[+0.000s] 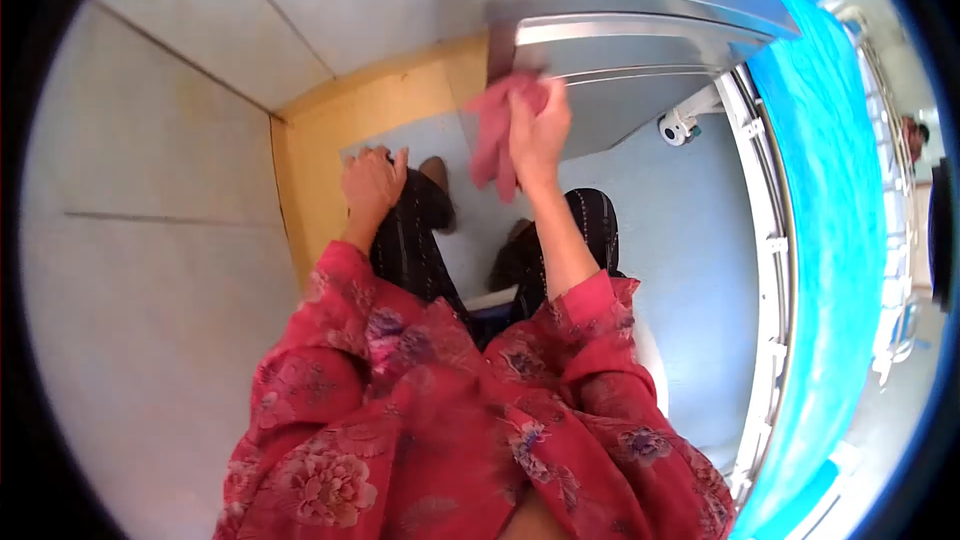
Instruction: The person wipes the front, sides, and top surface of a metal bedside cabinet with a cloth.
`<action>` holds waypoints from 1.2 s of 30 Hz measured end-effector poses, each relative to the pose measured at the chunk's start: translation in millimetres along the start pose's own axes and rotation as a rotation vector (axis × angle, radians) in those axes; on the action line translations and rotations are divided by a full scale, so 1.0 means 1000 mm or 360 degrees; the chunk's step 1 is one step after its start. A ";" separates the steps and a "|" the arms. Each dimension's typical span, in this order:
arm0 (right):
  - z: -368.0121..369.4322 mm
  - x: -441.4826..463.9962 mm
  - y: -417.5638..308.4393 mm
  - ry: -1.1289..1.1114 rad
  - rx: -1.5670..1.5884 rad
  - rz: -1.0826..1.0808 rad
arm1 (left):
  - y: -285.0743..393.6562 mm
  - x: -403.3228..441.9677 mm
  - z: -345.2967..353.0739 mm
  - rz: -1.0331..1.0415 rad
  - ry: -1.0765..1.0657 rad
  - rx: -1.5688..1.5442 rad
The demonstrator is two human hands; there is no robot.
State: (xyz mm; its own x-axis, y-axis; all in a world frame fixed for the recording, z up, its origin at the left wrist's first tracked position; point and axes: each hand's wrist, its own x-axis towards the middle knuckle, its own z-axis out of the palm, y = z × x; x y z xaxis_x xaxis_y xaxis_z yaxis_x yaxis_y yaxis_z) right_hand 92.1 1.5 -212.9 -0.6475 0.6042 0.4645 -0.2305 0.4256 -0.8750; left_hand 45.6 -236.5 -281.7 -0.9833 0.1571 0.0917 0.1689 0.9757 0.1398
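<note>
A crumpled dusky-pink cloth [492, 136] hangs from my right hand [540, 132], whose fingers are closed round its upper part. The cloth is beside the lower front of a grey metal cabinet [620, 37], close to its left edge; whether it touches the metal cannot be made out. My left hand [374, 182] is over my left knee, with its fingers apart and nothing in it.
Grey wall panels [160, 160] rise on the left above a yellow floor strip [355, 100]. To the right are a white-framed bed with a bright blue cover [825, 220] and a caster wheel [676, 130]. Another person [914, 138] is at the far right.
</note>
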 end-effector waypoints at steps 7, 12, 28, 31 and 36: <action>0.029 0.015 -0.020 0.0293 -0.0095 -0.0323 | -0.026 0.002 0.004 -0.0046 0.0074 -0.0131; 0.050 -0.059 0.070 0.0050 -0.0079 0.0178 | -0.024 0.008 -0.004 -0.0050 0.0071 -0.0192; 0.034 -0.012 0.030 0.0255 0.0350 0.0143 | -0.007 0.008 -0.002 0.0077 0.0146 -0.0234; 0.046 -0.039 0.020 0.0108 0.0238 0.0231 | 0.002 0.007 -0.003 0.0110 0.0101 -0.0199; 0.027 -0.016 0.041 0.0268 0.0442 0.0510 | 0.013 0.006 -0.002 0.0177 0.0066 -0.0146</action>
State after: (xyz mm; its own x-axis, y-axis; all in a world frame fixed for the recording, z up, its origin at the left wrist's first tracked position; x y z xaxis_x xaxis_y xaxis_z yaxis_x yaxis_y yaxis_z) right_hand 73.4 -8.4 -260.0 -0.5962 0.7867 0.1600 -0.2389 0.0164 -0.9709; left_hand 42.5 -223.0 -277.5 -0.9549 0.2549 0.1521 0.2838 0.9343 0.2156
